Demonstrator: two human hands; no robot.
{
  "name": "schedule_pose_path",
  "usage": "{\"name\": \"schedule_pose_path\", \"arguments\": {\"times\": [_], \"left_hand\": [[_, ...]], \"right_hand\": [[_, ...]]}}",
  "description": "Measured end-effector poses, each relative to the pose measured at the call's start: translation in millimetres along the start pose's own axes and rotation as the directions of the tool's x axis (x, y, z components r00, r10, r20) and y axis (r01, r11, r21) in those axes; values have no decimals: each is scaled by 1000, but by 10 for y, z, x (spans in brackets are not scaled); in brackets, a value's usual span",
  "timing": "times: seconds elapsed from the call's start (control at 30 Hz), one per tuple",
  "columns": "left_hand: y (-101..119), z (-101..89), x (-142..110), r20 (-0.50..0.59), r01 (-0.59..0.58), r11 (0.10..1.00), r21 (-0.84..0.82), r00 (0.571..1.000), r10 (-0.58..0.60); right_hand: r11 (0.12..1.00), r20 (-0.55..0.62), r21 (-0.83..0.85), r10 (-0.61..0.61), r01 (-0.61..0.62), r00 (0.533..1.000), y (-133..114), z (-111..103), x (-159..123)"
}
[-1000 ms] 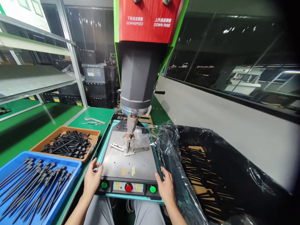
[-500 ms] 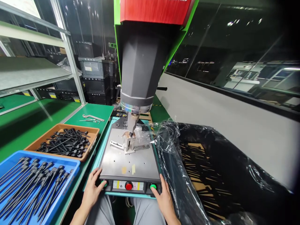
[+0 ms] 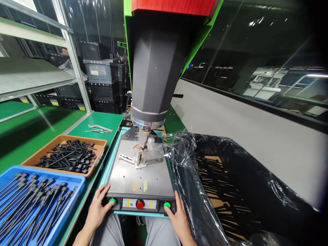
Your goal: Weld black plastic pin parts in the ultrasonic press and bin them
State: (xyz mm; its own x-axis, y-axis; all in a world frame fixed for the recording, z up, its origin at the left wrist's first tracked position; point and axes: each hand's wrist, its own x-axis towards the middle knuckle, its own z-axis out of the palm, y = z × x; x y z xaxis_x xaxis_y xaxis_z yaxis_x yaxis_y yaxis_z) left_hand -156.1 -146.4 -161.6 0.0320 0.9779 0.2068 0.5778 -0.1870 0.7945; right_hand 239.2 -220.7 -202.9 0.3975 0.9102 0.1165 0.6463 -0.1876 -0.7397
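Note:
My left hand (image 3: pixel 98 206) rests at the left front corner of the press base, its thumb touching the left green button (image 3: pixel 112 201) and its fingers along the side. At the opposite corner, my right hand (image 3: pixel 178 216) has its thumb on the right green button (image 3: pixel 167 205) and its fingers extended along the edge. Neither hand holds anything. Between them is a red button (image 3: pixel 139 204). Above the metal plate (image 3: pixel 120 182), the machine's pointed metal tool (image 3: pixel 144 137) reaches down to a small upright metal fixture (image 3: pixel 140 157). A dark part there is mostly hidden.
To the left, a blue tray (image 3: pixel 81 180) holds long black stemmed parts, and an orange tray (image 3: pixel 27 163) holds shorter ones. A wrench (image 3: pixel 101 128) lies on the green table (image 3: pixel 112 119). At right stands a plastic-lined container (image 3: pixel 191 181) with black parts on cardboard.
The machine's dark head and its metal tool sit slightly lower, nearer the fixture. Both thumbs stay at the green buttons. The view has shifted a little.

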Motion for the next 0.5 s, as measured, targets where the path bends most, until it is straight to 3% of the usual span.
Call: {"name": "schedule_pose_path", "arguments": {"times": [0.17,0.5], "left_hand": [[3,19,-18,-17,2,1000,-17,1000,-2],[-39,34,-8,-24,-5,1000,-26,1000,5]], "right_hand": [[998,2,-16,52,-52,999,-39,2,3],[999,-1,3,35,-35,999,-83,-30,2]]}}
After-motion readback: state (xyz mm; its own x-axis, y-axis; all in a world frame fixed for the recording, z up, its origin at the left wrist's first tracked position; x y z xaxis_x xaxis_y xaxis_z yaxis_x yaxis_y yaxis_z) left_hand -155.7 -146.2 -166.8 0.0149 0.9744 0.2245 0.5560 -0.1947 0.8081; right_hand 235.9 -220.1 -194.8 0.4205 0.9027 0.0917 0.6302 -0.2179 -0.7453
